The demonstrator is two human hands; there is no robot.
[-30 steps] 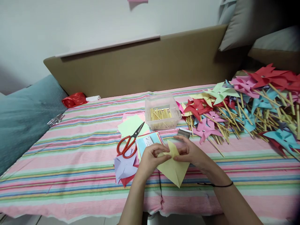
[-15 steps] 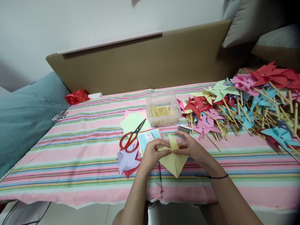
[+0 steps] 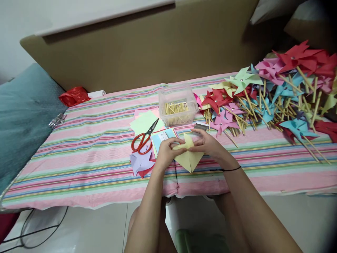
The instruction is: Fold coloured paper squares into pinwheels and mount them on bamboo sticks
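Note:
A pale yellow paper square [image 3: 190,161] with slits cut in it is held between my two hands, one corner pointing down toward me. My left hand [image 3: 168,149] pinches it near the middle from the left. From the right, my right hand [image 3: 207,143] pinches it close to the same spot, thumbs nearly meeting. Just left of my left hand lie red-handled scissors [image 3: 144,137], on coloured paper sheets [image 3: 143,122] and a small paper stack [image 3: 162,138]. A lilac cut paper piece [image 3: 142,162] rests below the scissors, over a red one.
A clear plastic box [image 3: 178,121] of short wooden sticks stands behind my hands, with a small grey-and-white item [image 3: 201,126] beside it. Finished paper pinwheels [image 3: 243,80] pile up at right. A red plastic bag [image 3: 74,96] lies far left on the striped cloth [image 3: 79,158].
The camera view has tilted down, so everything sits higher in the picture and more floor shows. Both hands keep the same pinch on the yellow paper.

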